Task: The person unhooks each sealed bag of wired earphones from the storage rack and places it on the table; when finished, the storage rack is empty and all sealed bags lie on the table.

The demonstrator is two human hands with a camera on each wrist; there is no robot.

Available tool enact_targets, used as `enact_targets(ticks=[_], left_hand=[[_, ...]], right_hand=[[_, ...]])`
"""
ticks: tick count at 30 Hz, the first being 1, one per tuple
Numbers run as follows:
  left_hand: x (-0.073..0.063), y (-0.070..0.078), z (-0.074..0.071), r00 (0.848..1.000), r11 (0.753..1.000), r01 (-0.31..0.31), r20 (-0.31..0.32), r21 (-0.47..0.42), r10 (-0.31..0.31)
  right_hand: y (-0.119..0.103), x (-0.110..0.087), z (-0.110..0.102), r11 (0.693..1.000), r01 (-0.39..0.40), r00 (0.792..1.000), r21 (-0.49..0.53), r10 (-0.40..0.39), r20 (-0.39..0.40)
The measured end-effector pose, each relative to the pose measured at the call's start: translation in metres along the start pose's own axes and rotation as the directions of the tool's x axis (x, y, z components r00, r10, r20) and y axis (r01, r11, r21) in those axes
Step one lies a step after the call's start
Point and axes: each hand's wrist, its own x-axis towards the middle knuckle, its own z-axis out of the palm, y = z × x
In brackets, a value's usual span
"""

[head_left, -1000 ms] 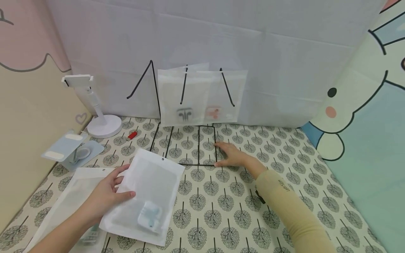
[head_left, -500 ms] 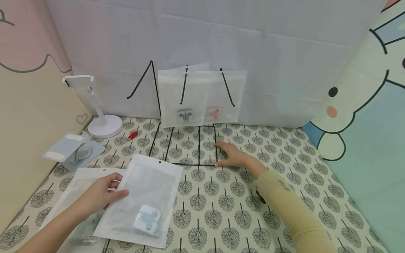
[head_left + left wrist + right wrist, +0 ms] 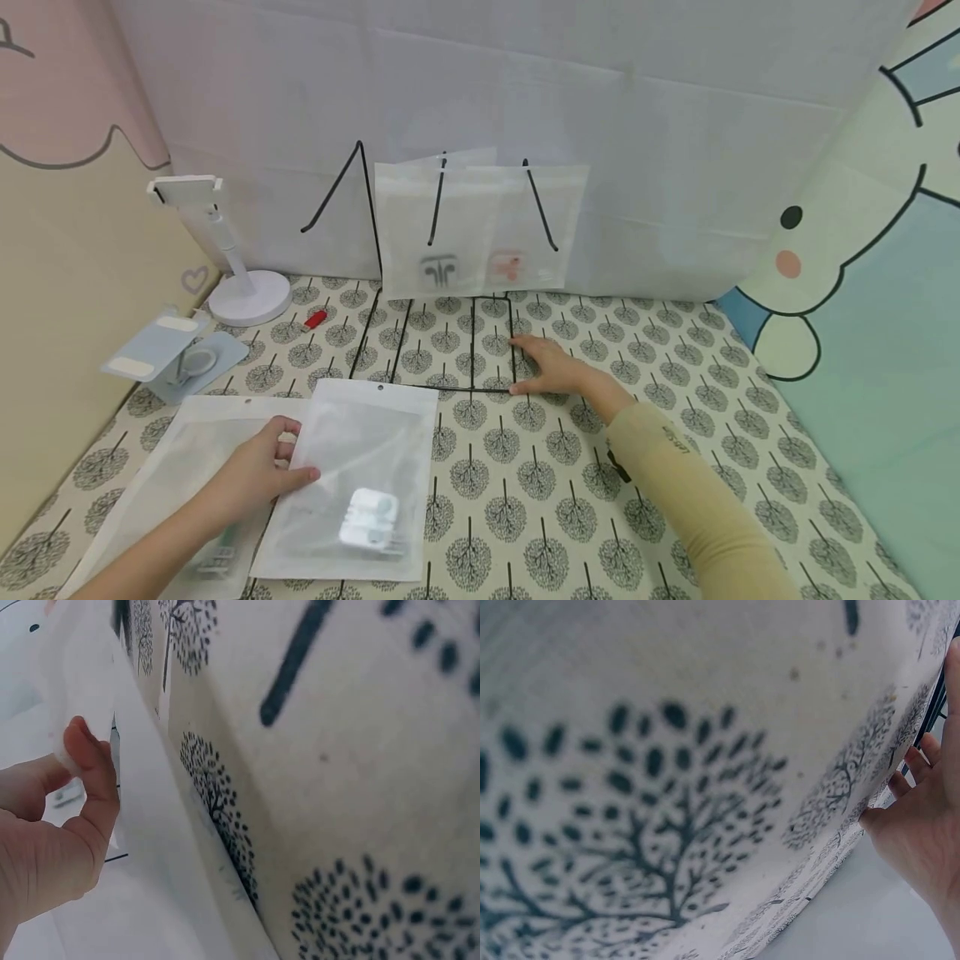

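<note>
My left hand (image 3: 258, 471) pinches the left edge of a white translucent zip pouch (image 3: 360, 450), thumb on top. A small white case (image 3: 369, 518) with pale-blue earphones shows through its lower part. In the left wrist view, thumb and fingers (image 3: 90, 750) meet at the pouch edge. Under my left forearm lies another white pouch (image 3: 187, 450), partly covered. My right hand (image 3: 553, 369) rests on the table, fingers spread, fingertips at the right base rod of a black wire rack (image 3: 450, 389). Frosted pouches with dark earphones (image 3: 438, 271) and red earphones (image 3: 507, 266) hang on its hooks.
A white phone stand (image 3: 247, 297) stands at the back left, with a pale-blue folding stand (image 3: 198, 367) in front of it. Near them lies a red USB stick (image 3: 315, 320). The rack's left hook (image 3: 330, 187) carries no pouch. Walls border the tree-patterned tablecloth (image 3: 675, 467).
My left hand first drew the pouch slightly left, then shifted back right; the pouch has turned straighter and its top edge sits lower. My right hand keeps its place at the rack.
</note>
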Motion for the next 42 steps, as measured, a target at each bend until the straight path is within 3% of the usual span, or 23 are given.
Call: enact_targets(ticks=[5,11,16,19,24,29,32,36,42], left_hand=[[-0.001,0.002,0.000,0.998,0.993,-0.056,0.011,0.104,0.055],[0.001,0.001,0.000,0.990,0.965,-0.126,0.099,0.230,0.105],[0.005,0.004,0.000,0.973,0.946,-0.190,0.182,0.264,0.145],[0.007,0.008,0.001,0.968,0.919,-0.215,0.199,0.331,0.155],[0.010,0.018,0.001,0.977,0.842,-0.193,0.182,0.503,0.115],[0.010,0.024,-0.002,0.978,0.793,-0.197,0.176,0.577,0.115],[0.011,0.027,-0.005,0.978,0.802,-0.203,0.151,0.562,0.142],[0.015,0.035,-0.015,0.977,0.845,-0.215,0.104,0.489,0.188],[0.033,0.050,-0.032,0.956,0.848,-0.278,0.044,0.451,0.290]], right_hand=[[0.000,0.000,-0.001,1.000,-0.004,1.000,-0.004,0.004,0.007],[0.000,0.000,-0.001,1.000,0.004,1.000,-0.004,-0.004,-0.004],[0.001,0.001,-0.002,1.000,-0.002,1.000,-0.006,0.002,0.001],[0.002,0.001,-0.001,1.000,-0.002,1.000,-0.011,0.002,0.002],[0.003,0.002,0.000,1.000,-0.001,1.000,-0.017,0.001,0.005],[0.003,0.003,0.001,1.000,0.003,1.000,-0.021,-0.003,0.008],[0.004,0.002,0.001,1.000,0.004,1.000,-0.024,-0.003,0.007],[0.004,0.002,0.001,1.000,0.002,1.000,-0.026,-0.002,0.007],[0.005,0.002,0.003,1.000,0.007,1.000,-0.027,-0.007,0.009]])
